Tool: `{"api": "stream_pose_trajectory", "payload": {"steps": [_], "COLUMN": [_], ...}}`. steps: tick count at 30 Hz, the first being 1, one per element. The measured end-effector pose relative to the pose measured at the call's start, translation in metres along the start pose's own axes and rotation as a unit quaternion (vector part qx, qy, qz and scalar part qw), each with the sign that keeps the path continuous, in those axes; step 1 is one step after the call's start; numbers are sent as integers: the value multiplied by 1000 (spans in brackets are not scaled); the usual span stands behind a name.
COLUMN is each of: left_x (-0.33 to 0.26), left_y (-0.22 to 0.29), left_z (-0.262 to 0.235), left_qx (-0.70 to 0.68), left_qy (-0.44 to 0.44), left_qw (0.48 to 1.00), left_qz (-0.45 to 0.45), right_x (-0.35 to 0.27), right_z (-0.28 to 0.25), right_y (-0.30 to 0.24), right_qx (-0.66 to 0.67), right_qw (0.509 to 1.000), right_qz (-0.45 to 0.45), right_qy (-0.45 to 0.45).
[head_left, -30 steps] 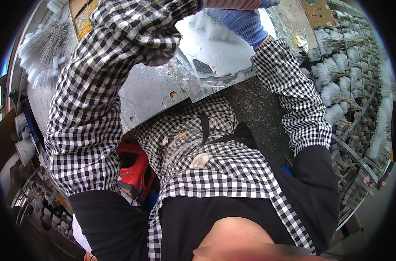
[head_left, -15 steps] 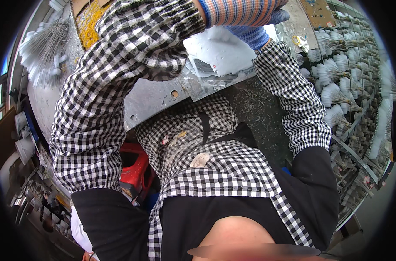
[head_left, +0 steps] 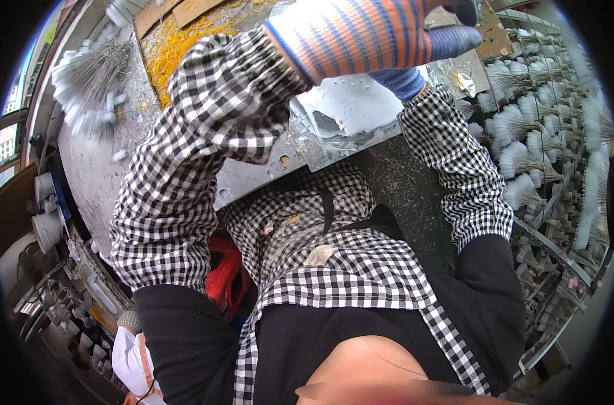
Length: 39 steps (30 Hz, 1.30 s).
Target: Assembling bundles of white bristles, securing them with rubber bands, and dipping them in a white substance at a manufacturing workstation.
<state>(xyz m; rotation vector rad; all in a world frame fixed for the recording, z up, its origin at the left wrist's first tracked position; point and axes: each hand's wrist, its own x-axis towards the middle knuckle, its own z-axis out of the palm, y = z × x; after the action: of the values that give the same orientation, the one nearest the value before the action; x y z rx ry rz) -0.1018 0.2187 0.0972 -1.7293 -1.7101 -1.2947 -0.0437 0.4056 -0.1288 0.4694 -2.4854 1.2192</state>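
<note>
My left hand point(head_left: 361, 40) wears an orange-and-blue striped glove and is raised close to the camera at the top; its fingers run out of view. My right hand point(head_left: 407, 82), in a blue glove, sits just behind and below it, mostly hidden by the left glove. Both hover over a crumpled white plastic sheet point(head_left: 351, 108) on the grey metal workbench point(head_left: 266, 182). Checked sleeves cover both forearms. What either hand holds is hidden.
A heap of yellow rubber bands point(head_left: 179, 40) lies at the bench's far left, beside a bundle of grey-white bristles point(head_left: 91, 74). Rows of white brush tufts point(head_left: 523, 135) fill a rack on the right. A red stool point(head_left: 226, 277) stands under the bench.
My left arm has lifted up and toward the camera, and its striped glove now covers most of the blue-gloved right hand that showed before.
</note>
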Motion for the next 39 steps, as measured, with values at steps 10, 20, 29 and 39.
{"api": "stream_pose_trajectory", "payload": {"steps": [10, 20, 29, 39], "left_x": [-169, -214, -353, -393], "left_y": [69, 108, 59, 58], "left_z": [-19, -74, -26, 17], "left_qx": [-450, -411, 14, 178], "left_qy": [35, 203, 43, 20], "left_qw": [619, 668, 863, 841], "left_qz": [-643, -586, -503, -511], "right_x": [76, 9, -21, -27], "right_z": [3, 29, 39, 55], "right_y": [-128, -201, -210, -207], "right_qx": [81, -104, 28, 109], "right_qw": [970, 861, 924, 967], "right_qz": [-201, -497, -364, -213], "right_qy": [114, -31, -118, -94]}}
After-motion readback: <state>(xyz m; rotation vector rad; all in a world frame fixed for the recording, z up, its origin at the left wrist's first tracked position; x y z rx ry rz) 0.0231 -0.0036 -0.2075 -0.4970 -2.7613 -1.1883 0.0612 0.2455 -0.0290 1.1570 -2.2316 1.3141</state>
